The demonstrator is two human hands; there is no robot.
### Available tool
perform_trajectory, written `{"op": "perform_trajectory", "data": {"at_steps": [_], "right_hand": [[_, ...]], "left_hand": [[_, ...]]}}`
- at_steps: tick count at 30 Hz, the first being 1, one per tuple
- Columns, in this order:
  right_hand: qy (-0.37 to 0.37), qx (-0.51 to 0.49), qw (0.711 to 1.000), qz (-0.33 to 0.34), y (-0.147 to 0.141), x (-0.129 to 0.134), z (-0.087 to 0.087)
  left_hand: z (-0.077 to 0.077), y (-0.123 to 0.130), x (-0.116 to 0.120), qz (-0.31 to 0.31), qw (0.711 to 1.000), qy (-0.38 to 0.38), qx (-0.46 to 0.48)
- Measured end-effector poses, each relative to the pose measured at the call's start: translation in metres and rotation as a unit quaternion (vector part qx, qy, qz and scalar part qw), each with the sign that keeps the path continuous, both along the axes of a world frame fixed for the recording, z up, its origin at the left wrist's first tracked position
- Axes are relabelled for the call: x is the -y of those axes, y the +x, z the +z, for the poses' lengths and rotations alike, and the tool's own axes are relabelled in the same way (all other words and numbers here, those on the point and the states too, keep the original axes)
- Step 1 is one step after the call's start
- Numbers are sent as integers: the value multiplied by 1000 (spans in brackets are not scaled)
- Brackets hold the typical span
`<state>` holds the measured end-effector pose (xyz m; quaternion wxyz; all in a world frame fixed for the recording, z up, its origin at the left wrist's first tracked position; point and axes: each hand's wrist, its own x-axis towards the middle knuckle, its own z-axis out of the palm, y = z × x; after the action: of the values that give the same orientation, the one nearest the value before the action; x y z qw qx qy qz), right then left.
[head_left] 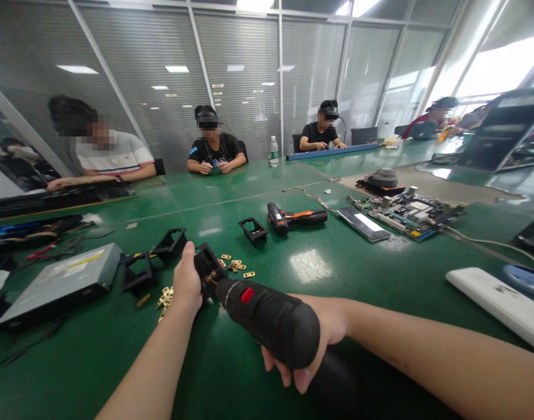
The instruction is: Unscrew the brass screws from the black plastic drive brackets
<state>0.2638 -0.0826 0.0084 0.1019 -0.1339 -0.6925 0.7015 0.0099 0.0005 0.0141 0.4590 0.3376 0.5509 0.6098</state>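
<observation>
Black bracket (208, 261) sits on the green counter (337, 274) just below frame centre, pinned by the left hand (187, 281), whose fingers wrap its near edge. Right hand (323, 335) is closed around the grip of a black power screwdriver (267, 318) (red switch on top), its nose touching the bracket from 4 o'clock.

Around the bracket:
- Brass clips (236, 266) scattered at 2 o'clock, just beside it; more lie under the left hand at 8 o'clock.
- Two more black frames (138, 274) at 9 to 10 o'clock, near.
- Grey drive box (60, 283) farther out at 9 o'clock.
- A single black frame (253, 229) at 1 o'clock, and beyond it a second screwdriver, orange and black (295, 219), lying flat.
- Circuit board (407, 213) well apart at 2 o'clock; white slab (498, 303) at 3 o'clock near the counter's right edge.

Four other people sit along the far side at 11 to 1 o'clock, hands on the counter; a water bottle (273, 151) stands between two of them.
</observation>
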Motion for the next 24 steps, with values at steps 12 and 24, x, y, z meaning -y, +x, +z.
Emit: {"op": "perform_trajectory", "data": {"at_steps": [12, 24], "right_hand": [[-43, -35, 998, 32, -1, 3, 1], [-28, -44, 999, -8, -6, 10, 23]], "left_hand": [[0, 3, 3, 17, 999, 13, 27], [-5, -1, 1, 9, 999, 23, 24]]}}
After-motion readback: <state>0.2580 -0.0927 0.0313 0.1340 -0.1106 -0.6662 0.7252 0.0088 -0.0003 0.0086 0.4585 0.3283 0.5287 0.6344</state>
